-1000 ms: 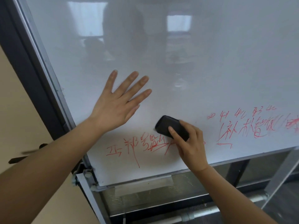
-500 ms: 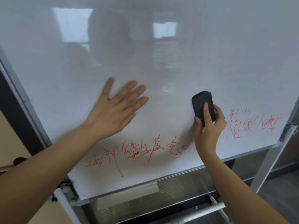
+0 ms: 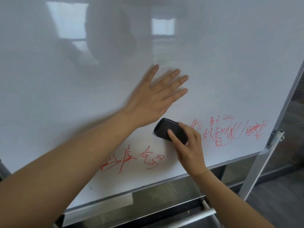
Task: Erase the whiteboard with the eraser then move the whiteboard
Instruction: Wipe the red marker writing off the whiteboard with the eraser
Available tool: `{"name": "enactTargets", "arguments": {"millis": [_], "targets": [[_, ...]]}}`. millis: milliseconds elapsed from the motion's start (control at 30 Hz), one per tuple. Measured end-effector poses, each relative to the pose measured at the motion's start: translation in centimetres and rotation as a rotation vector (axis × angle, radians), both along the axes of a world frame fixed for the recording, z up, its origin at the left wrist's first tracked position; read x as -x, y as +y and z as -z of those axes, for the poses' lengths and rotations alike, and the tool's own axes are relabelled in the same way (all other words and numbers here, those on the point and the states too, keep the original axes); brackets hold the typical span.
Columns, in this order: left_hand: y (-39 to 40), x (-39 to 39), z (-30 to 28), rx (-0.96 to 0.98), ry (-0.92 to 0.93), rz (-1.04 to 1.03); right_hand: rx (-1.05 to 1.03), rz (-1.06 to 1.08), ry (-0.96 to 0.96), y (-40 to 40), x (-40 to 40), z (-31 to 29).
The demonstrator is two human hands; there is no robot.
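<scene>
Whiteboard (image 3: 213,63) bears red writing (image 3: 230,134); right hand (image 3: 189,145) grips eraser (image 3: 167,129), left hand (image 3: 153,99) flat.

Below me ran a metal tray (image 3: 115,209) with a ribbed, reflective surface, and under it a pale horizontal bar (image 3: 194,217). A grey metal leg (image 3: 256,170) slanted down to my right (a bracket (image 3: 278,137) sat near its upper end). Beyond it lay dark grey floor (image 3: 279,199), and a dim glassy panel (image 3: 296,102) stood at the far right.
</scene>
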State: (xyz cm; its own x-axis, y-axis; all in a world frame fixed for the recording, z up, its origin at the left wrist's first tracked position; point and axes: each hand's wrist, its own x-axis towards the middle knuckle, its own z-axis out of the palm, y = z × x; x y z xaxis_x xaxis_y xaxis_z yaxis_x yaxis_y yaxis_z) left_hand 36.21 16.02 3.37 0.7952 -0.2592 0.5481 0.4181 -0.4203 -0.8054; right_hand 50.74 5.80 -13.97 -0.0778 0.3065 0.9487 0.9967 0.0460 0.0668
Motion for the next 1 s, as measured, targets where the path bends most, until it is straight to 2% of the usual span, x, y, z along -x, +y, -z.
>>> {"name": "enactTargets", "arguments": {"millis": [167, 367, 767, 1000], "targets": [[0.1, -1.5, 0.7, -0.017, 0.003, -0.105, 0.016, -0.025, -0.111, -0.2, -2.7, -0.6], [0.1, -1.1, 0.6, 0.031, 0.024, -0.135, -0.007, -0.043, -0.142, -0.6, -5.0, -1.2], [0.5, -1.2, 0.7, 0.032, 0.010, -0.121, -0.086, 0.093, 0.241, -2.8, -12.5, -2.3], [0.8, -1.1, 0.8, 0.002, 0.012, -0.148, -0.222, 0.178, 0.479, -2.5, -15.1, -1.3]]}}
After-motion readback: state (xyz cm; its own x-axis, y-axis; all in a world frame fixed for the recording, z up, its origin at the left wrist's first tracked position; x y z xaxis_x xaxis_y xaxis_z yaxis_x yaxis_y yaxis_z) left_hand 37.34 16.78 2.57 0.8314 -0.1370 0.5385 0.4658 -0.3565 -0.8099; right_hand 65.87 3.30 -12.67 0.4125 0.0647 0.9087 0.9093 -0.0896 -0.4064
